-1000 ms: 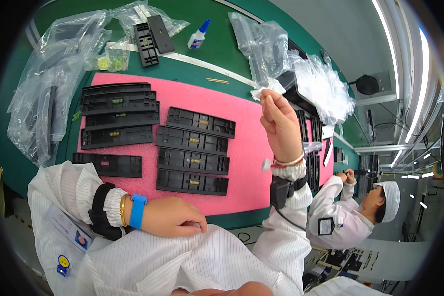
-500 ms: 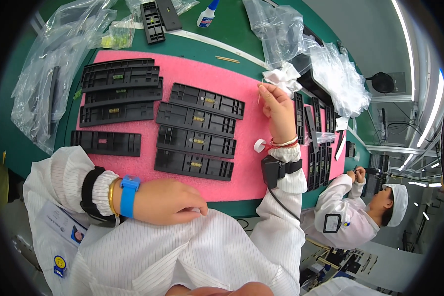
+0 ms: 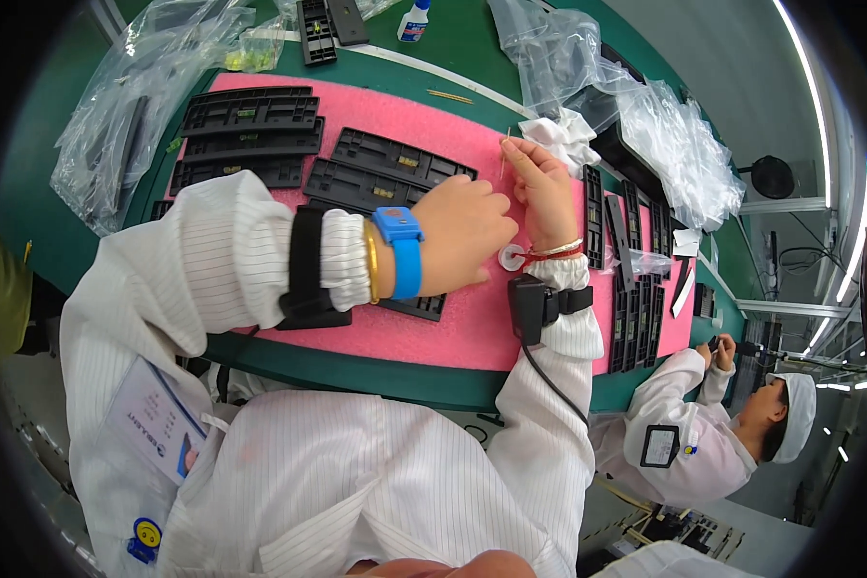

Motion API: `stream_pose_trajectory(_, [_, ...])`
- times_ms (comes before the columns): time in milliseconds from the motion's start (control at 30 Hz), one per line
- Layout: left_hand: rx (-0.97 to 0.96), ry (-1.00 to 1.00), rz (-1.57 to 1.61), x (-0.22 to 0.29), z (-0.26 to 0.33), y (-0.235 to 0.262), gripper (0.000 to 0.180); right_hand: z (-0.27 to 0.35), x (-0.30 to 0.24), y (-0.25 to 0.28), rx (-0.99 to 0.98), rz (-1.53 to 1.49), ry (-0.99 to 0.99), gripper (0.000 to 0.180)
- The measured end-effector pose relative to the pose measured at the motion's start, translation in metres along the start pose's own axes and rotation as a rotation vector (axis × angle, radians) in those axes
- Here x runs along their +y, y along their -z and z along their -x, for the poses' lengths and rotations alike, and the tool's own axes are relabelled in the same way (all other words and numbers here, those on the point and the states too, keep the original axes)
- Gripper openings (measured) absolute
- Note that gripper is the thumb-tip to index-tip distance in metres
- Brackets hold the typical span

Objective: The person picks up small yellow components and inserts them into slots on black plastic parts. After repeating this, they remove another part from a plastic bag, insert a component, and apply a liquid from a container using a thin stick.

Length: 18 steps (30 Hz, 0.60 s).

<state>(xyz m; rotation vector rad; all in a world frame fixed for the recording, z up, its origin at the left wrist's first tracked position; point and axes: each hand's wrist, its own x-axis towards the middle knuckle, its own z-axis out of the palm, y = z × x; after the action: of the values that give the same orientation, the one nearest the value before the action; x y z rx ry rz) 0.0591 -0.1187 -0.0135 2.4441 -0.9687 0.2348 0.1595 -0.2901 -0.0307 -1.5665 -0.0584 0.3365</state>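
Observation:
Several long black plastic strips (image 3: 385, 159) lie in rows on a pink foam mat (image 3: 472, 328). My left hand (image 3: 467, 236), with a blue wristband, rests with curled fingers on the nearest strips, and one strip's end (image 3: 424, 306) shows under its wrist. Whether it grips anything is hidden. My right hand (image 3: 541, 188) sits right beside it, touching it, and pinches a thin pale stick (image 3: 504, 154) upright in its fingertips. A crumpled white cloth (image 3: 564, 135) lies just beyond the right hand. A small white ring (image 3: 512, 257) lies by my right wrist.
More black strips (image 3: 636, 279) are stacked at the mat's right edge. Clear plastic bags lie at the left (image 3: 135, 106) and back right (image 3: 645, 125). A small white bottle (image 3: 414, 19) stands at the back. Another person in white (image 3: 732, 433) works at the lower right.
My left hand rose from my lap onto the mat beside the right hand. My right hand came down from the cloth toward the strips, still with the stick.

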Motion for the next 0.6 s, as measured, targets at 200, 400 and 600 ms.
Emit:
stream_pose_trajectory(200, [0.071,0.005,0.003,0.005,-0.015,-0.028,0.032,0.001,-0.001,-0.006,0.021,0.015,0.011,0.023])
stream_pose_trajectory(400, [0.088,0.036,-0.003,0.004,-0.02,-0.032,0.023,0.0,-0.003,0.01,-0.01,-0.125,-0.044,0.021])
stream_pose_trajectory(600, [0.106,0.036,0.002,0.003,-0.019,-0.031,0.02,0.004,-0.007,0.034,0.029,-0.264,-0.096,0.019])
